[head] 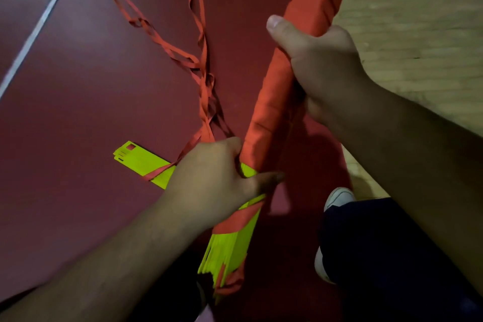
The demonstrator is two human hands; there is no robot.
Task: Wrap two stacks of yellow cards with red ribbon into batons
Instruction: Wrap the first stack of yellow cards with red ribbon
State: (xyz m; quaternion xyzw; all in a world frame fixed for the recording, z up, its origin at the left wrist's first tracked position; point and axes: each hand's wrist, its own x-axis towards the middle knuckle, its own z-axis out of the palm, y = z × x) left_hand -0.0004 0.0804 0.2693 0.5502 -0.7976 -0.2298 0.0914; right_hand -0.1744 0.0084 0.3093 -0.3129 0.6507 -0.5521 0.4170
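A long stack of yellow cards (230, 246) runs up the middle, mostly covered in red ribbon as a baton (271, 102). Its near end is bare yellow and fanned out. My right hand (318, 65) grips the wrapped baton around its middle. My left hand (217, 178) grips the baton lower down, where the wrap ends, and holds the ribbon there. Loose red ribbon (201, 60) trails from my left hand away across the floor. A second stack of yellow cards (142, 163) lies flat on the floor left of my left hand, with ribbon lying across it.
The floor is dark red (78, 86) with white lines at the upper left. A pale wooden floor (418, 21) begins on the right. My dark trouser leg (386, 256) and a white shoe (338, 197) sit at the lower right.
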